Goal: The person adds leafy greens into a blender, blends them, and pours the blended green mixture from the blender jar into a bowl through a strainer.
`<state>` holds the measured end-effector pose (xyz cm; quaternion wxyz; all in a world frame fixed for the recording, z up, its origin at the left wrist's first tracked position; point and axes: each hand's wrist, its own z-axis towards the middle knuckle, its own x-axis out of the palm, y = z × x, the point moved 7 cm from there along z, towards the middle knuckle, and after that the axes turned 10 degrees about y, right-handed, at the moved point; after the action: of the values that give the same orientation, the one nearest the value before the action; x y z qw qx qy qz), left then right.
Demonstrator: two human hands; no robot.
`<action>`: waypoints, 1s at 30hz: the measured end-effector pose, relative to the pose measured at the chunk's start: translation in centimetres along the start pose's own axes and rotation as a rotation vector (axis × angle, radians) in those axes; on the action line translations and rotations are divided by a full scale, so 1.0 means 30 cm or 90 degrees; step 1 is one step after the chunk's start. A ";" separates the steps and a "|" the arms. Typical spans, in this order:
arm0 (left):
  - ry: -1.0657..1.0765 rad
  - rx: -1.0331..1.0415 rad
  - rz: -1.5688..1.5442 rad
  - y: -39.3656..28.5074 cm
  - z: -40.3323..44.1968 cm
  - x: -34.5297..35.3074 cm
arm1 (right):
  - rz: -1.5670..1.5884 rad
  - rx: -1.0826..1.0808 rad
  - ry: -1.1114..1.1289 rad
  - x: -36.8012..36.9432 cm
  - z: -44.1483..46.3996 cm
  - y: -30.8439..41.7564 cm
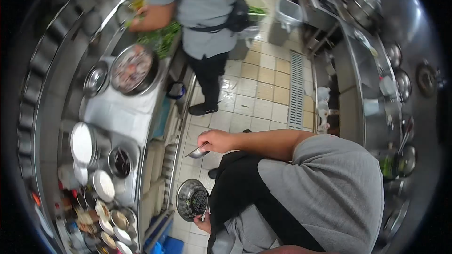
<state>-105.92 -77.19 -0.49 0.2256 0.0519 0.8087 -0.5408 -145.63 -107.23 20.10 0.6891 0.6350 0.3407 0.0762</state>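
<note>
My right hand (214,140) is closed on the edge of a small shallow metal dish (197,151), held tilted above the floor. Lower in the head view, my left hand (203,223) grips the rim of a round metal colander (185,212) with a perforated middle. A few green bits lie in the colander. My fingers under its rim are partly hidden. Both hands are in front of my black apron (235,178), apart from each other and from the counter.
Left, a steel counter (120,117) bears a bowl of pale pink pieces (133,68), a white-filled container (82,144), a dark-filled pot (120,162) and several seasoning tubs. A co-worker (207,4) stands ahead beside leafy greens (162,37). A grey bin (286,21) stands beyond the drain grate (295,89).
</note>
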 end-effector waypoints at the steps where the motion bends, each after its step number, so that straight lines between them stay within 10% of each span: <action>1: 0.035 -0.036 -0.011 -0.124 -0.013 0.066 | -0.005 0.037 -0.018 -0.074 -0.122 -0.003; 9: 0.236 0.213 0.191 -0.600 0.395 0.628 | -0.170 0.212 -0.332 -0.400 -0.557 -0.279; 18: 0.535 0.456 0.210 -1.140 0.192 1.538 | -0.179 0.283 -0.592 -0.641 -1.334 -0.332; 30: 0.863 0.664 0.162 -1.592 -0.139 2.215 | -0.238 0.285 -0.663 -0.825 -1.523 -0.375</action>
<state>-182.20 -103.65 13.49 -0.2992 0.5501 0.4053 -0.6660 -193.91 -84.98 20.66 0.6166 0.6478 0.0718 -0.4417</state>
